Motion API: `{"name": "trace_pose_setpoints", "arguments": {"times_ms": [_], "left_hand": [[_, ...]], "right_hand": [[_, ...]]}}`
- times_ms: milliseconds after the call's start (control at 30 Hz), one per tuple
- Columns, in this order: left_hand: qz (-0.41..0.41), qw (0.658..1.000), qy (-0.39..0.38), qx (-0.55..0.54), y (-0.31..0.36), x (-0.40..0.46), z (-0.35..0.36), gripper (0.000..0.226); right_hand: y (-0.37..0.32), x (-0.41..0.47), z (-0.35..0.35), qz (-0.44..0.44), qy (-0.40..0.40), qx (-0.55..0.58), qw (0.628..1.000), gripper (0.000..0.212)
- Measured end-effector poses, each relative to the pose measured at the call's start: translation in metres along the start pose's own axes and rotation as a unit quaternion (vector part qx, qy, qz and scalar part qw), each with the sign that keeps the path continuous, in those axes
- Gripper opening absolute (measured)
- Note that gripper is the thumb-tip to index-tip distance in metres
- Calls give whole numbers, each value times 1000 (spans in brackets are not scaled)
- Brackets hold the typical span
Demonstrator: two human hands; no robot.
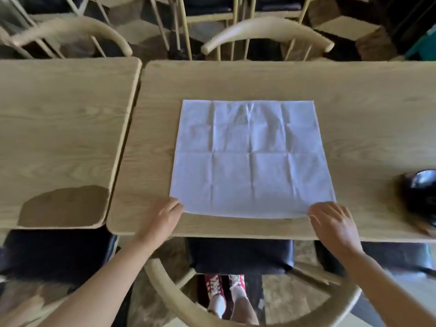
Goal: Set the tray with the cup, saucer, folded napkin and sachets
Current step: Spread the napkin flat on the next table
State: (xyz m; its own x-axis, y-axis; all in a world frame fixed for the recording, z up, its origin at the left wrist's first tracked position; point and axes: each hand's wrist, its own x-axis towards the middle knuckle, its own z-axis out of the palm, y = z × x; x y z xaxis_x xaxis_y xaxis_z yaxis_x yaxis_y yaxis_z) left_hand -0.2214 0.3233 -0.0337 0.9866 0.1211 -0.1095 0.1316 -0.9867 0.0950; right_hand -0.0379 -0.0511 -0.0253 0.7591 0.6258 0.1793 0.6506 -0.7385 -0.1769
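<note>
On the wooden bench (354,102), spread flat and creased: white napkin (252,156), unfolded. At its near left corner, left hand (162,218), fingers curled onto the edge, apparently pinching it. At the near right corner, right hand (332,223), fingers on the edge likewise. Far right, blurred: dark round object (422,187).
</note>
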Motion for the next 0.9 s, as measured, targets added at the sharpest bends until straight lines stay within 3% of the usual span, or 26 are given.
{"name": "trace_pose_setpoints", "arguments": {"times_ms": [33,100,167,233,367,533,700,800,900], "left_hand": [[-6,1000,9,4,1,-10,13,34],[-29,998,31,-51,7,-25,15,28],[13,989,119,-83,11,-32,14,21],[15,983,159,-94,17,-36,12,20],[0,979,177,-106,23,-46,11,25],[-14,980,165,-109,65,-1,-3,59],[7,995,89,-53,137,79,13,60],[8,999,24,-29,127,92,30,57],[-27,999,17,-33,84,88,31,63]], "right_hand": [[-2,-9,4,19,-9,7,1000,28],[-3,-20,8,53,-15,18,998,29],[-2,-28,10,69,-5,23,997,30],[-4,-34,10,84,10,35,996,30],[-14,-41,4,112,18,29,993,32],[-65,-11,1,85,23,-10,996,46],[-118,44,40,92,-110,33,989,55],[-101,48,55,87,-151,29,984,55],[-57,41,46,133,-147,5,980,66]]}}
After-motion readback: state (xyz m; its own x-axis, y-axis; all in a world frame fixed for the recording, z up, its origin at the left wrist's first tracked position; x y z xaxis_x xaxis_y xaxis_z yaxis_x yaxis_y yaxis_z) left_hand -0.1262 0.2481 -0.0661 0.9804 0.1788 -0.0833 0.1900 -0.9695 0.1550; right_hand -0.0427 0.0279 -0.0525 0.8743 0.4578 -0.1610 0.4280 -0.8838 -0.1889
